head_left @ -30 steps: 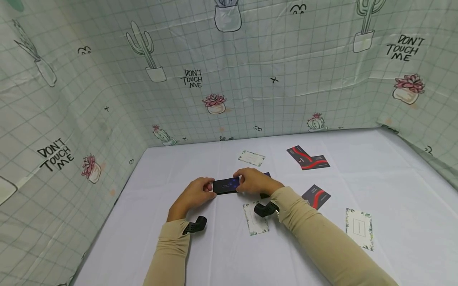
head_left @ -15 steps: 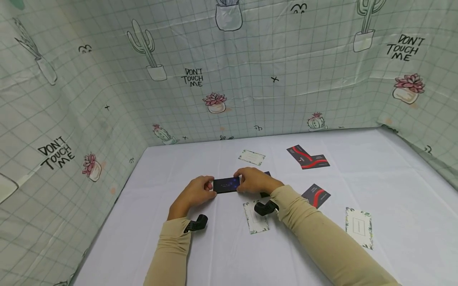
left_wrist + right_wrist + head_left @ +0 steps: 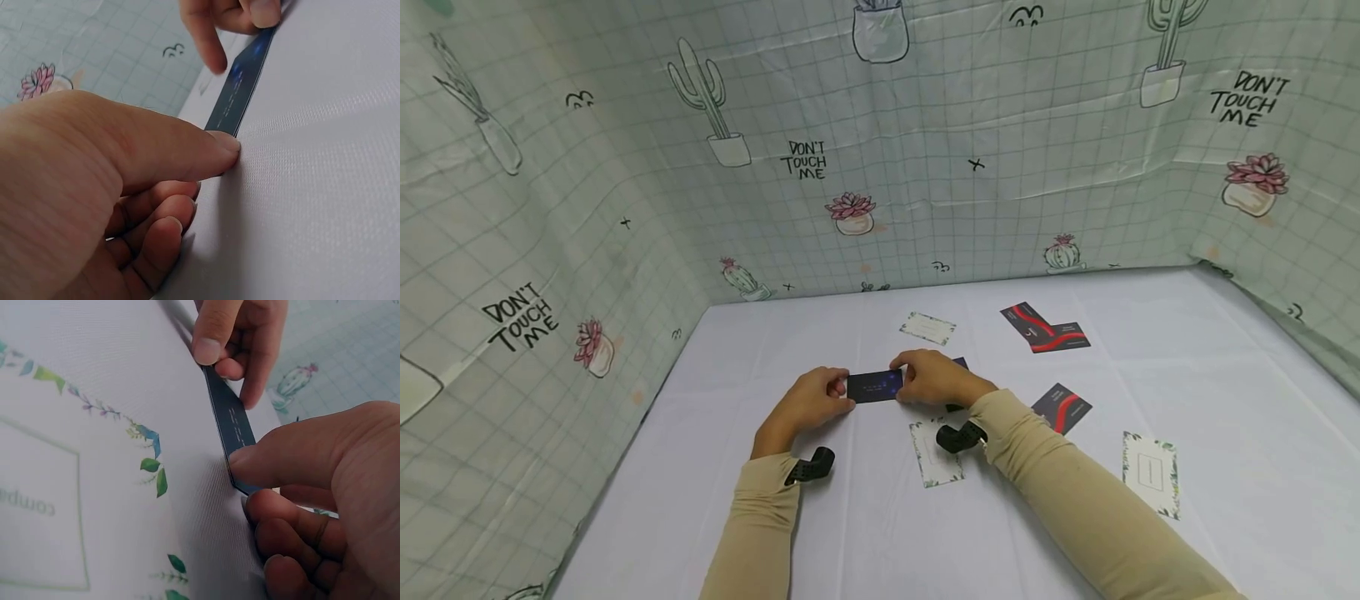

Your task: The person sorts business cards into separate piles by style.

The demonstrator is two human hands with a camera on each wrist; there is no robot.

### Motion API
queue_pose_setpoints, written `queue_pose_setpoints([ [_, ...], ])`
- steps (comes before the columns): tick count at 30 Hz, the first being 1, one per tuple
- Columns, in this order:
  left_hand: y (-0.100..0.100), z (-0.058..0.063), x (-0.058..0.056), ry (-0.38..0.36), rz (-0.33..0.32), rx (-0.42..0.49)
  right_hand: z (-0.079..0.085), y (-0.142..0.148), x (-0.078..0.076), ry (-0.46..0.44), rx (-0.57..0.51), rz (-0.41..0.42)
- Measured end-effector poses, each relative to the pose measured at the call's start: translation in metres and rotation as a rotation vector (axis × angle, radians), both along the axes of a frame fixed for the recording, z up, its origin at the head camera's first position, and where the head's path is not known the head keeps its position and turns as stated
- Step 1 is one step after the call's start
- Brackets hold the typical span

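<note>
One blue-black rectangular card (image 3: 874,387), which I see the left hand (image 3: 808,406) and right hand (image 3: 938,379) pinching at opposite ends, sits between their fingers; a white, leaf-bordered rectangular card (image 3: 936,468) lies near the right fingers.

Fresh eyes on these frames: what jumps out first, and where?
Probably the cactus-print backdrop with its "DON'T TOUCH ME" lettering, behind the white table. Then the dark business card near the table's middle, held at its ends by the left hand and right hand. To its right, the red-striped cards stand out against the white.
</note>
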State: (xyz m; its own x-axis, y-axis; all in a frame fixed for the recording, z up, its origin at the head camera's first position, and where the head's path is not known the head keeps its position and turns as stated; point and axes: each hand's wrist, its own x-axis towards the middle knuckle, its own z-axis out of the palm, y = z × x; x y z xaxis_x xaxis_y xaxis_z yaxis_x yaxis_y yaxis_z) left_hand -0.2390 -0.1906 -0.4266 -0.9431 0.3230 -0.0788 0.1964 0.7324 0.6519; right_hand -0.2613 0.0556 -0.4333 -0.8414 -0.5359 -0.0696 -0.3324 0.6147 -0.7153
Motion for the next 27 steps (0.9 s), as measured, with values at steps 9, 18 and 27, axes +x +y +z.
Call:
queue_pose_setpoints([
  [9,0.001,0.000,0.000,0.009,0.037,0.012,0.005,0.010,0.002,0.100,-0.123,-0.056],
  [18,0.024,0.007,0.003,0.116,-0.055,0.040,0.009,0.044,0.007,0.113,-0.114,-0.165],
  [27,0.050,0.006,0.008,0.116,-0.136,-0.020,0.013,0.073,0.014,0.136,-0.049,-0.212],
])
